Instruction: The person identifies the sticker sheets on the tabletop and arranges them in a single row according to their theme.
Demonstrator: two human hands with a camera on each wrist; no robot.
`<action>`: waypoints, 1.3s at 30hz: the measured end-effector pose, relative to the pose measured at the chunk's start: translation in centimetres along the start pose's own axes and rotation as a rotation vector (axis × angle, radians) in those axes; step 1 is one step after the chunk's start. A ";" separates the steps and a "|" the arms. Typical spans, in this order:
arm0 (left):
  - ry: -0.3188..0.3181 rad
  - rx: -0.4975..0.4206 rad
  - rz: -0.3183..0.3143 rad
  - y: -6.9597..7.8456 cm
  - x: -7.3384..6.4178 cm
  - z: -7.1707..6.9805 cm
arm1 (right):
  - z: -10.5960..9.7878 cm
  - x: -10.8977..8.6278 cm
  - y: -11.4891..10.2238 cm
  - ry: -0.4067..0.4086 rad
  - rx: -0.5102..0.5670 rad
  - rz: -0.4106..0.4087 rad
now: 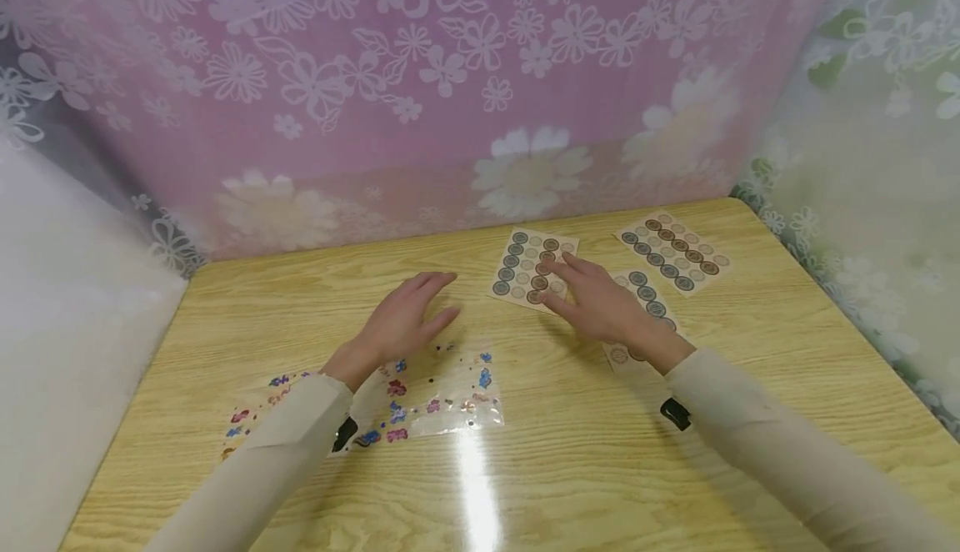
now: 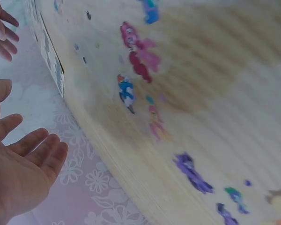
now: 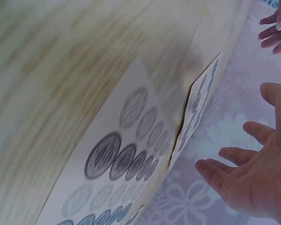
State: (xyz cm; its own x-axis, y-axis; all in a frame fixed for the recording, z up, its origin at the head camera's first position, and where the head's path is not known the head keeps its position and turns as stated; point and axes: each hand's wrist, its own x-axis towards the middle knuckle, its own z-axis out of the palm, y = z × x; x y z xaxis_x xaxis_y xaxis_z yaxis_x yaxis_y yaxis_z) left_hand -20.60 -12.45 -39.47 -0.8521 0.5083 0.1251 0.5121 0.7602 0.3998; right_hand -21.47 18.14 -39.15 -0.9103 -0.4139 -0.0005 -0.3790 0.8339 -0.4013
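My left hand (image 1: 402, 318) hovers over the table with its fingers loosely extended and nothing in them. Below its wrist lie clear sticker sheets (image 1: 442, 425) with small colourful pony figures, such as a pink one (image 2: 136, 51) in the left wrist view. My right hand (image 1: 596, 298), fingers spread and holding nothing, is over the right edge of a card of round seal-like stickers (image 1: 517, 256). A second card (image 1: 651, 292) lies partly hidden beneath the right wrist. Farther right is a third card (image 1: 670, 250) with rows of dark, brown and pale circles.
The wood-grain table (image 1: 562, 469) has a bright light reflection near its front. A pink floral curtain (image 1: 420, 118) hangs along the back edge, with pale floral cloth (image 1: 862, 160) on the right and a white sheet (image 1: 67, 327) on the left.
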 end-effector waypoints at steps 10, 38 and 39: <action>-0.019 -0.067 -0.023 -0.2 3.2 0.6 | -1.1 1.0 3.0 -0.016 0.033 0.101; -0.002 -0.453 -0.156 -1.2 11.2 4.9 | -0.1 4.3 7.2 0.109 0.399 0.262; -0.002 -0.447 -0.162 -1.2 11.4 5.0 | 0.0 4.5 7.1 0.109 0.402 0.271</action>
State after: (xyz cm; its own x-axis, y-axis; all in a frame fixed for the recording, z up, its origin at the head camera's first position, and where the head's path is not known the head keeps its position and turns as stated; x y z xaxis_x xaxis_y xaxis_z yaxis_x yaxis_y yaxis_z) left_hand -30.40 -5.51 -43.04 -0.9166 0.3989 0.0274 0.2757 0.5809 0.7658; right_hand -28.29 22.22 -42.03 -0.9875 -0.1429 -0.0662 -0.0516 0.6906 -0.7214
